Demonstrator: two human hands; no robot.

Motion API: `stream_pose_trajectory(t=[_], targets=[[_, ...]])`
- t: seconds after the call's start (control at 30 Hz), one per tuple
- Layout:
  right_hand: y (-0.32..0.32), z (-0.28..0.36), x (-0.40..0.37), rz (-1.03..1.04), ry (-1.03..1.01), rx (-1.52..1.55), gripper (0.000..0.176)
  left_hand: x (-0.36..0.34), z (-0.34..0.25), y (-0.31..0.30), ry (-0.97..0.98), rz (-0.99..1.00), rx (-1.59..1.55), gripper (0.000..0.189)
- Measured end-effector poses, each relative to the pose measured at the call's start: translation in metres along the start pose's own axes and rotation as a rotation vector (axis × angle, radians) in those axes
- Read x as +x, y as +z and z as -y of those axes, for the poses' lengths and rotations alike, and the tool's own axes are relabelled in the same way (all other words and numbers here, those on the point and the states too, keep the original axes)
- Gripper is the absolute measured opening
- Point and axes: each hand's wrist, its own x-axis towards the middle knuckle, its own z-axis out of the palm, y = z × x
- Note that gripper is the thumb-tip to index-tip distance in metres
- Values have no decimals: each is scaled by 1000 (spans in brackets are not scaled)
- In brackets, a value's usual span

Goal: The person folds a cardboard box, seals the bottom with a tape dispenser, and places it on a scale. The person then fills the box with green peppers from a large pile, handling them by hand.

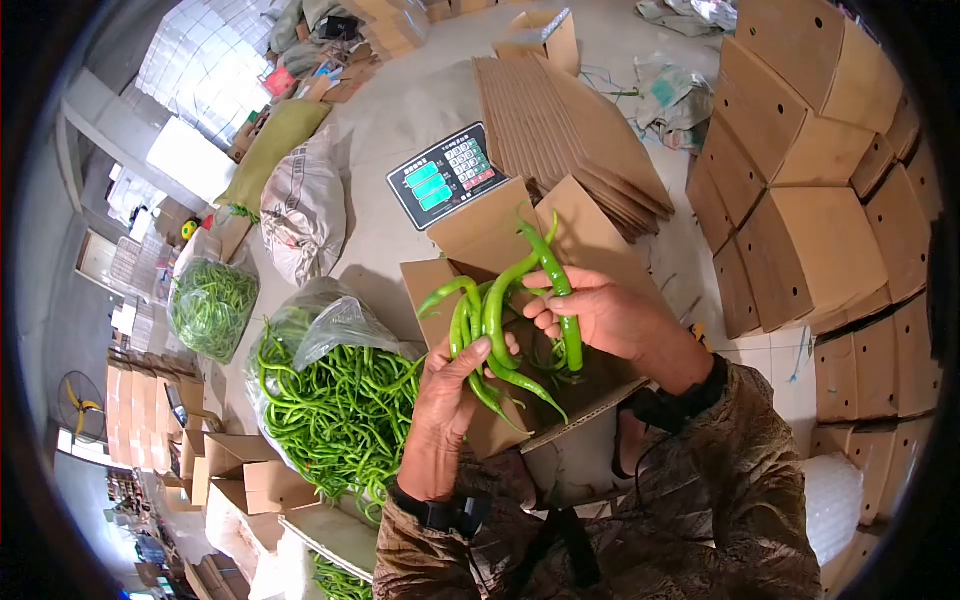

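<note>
Holds a bunch of slender green chili peppers (492,312) in the left grip (448,383), closed around the lower part with the thumb across the front. Pinches 1 thick green chili pepper (571,338) in the right grip (610,315), between thumb and curled fingers. Cannot give an exact count for the left bunch, because of overlaps. Both at mid-frame, in the air over the open cardboard carton (482,236). Places the thick pepper immediately right of the bunch, nearer the right grip, with upper parts overlapping in view; cannot tell whether touching there. Slants steeply along its long axis, from upper left down to lower right, crossed about midway by the right fingers. Fans the left bunch more loosely, with curved upper parts bending toward both sides and thin ends trailing toward lower right. Glossy, smooth and bright green throughout, nearly straight in the thick pepper, bowed and tapering in the others. To the left of the carton, a clear plastic bag (350,335) full of heaped green chili peppers (330,415). Beyond it, toward upper centre, an electronic scale (441,176) and a stack of flattened cartons (545,125).
</note>
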Motion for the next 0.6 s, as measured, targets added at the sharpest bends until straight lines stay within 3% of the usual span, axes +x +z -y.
stream_pose_trajectory(t=[0.1, 0.23, 0.37, 0.5, 0.53, 0.57, 0.6], targets=[[-5, 10, -3, 44, 10, 104, 40, 1, 1, -3, 1, -12, -117, 43], [-13, 21, -16, 102, 69, 90, 36, 5, 0, -12, 47, 43, -188, 42], [-8, 27, -26, -5, 76, -88, 38, 10, -9, 2, 197, -122, -21, 34], [-20, 22, -26, -148, 96, -209, 43, 19, -12, 9, 346, -203, 361, 28], [-25, 20, -25, -182, 105, -207, 44, 18, -14, 9, 232, -206, 533, 33], [-30, 19, -24, -163, 134, -218, 47, 22, -6, 6, 151, -164, 726, 40], [-35, 18, -23, -143, 164, -231, 51, 25, 2, 7, 262, -37, 876, 39]])
